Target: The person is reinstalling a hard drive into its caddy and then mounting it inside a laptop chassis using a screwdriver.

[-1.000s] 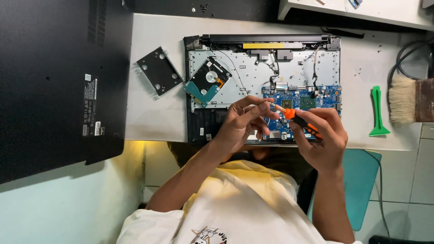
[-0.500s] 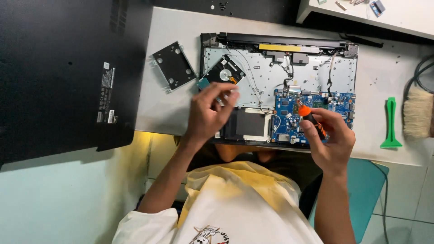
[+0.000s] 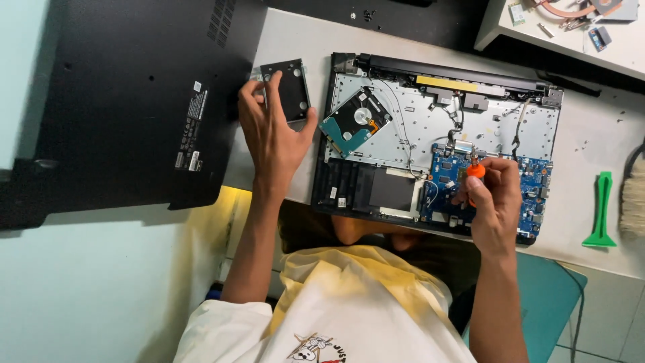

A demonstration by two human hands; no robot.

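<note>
Here left hand (image 3: 272,138) spreads loosely over drive bracket (image 3: 287,89), just beyond fingertips; right hand (image 3: 494,202) grips orange screwdriver (image 3: 476,173) upright over blue board (image 3: 494,181).

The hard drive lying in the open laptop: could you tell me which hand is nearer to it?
Left. The left hand is just left of the hard drive, by the caddy; the right hand holds a screwdriver farther right.

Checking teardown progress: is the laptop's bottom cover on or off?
Off: the black laptop chassis shows its blue circuit board and hard drive.
</note>
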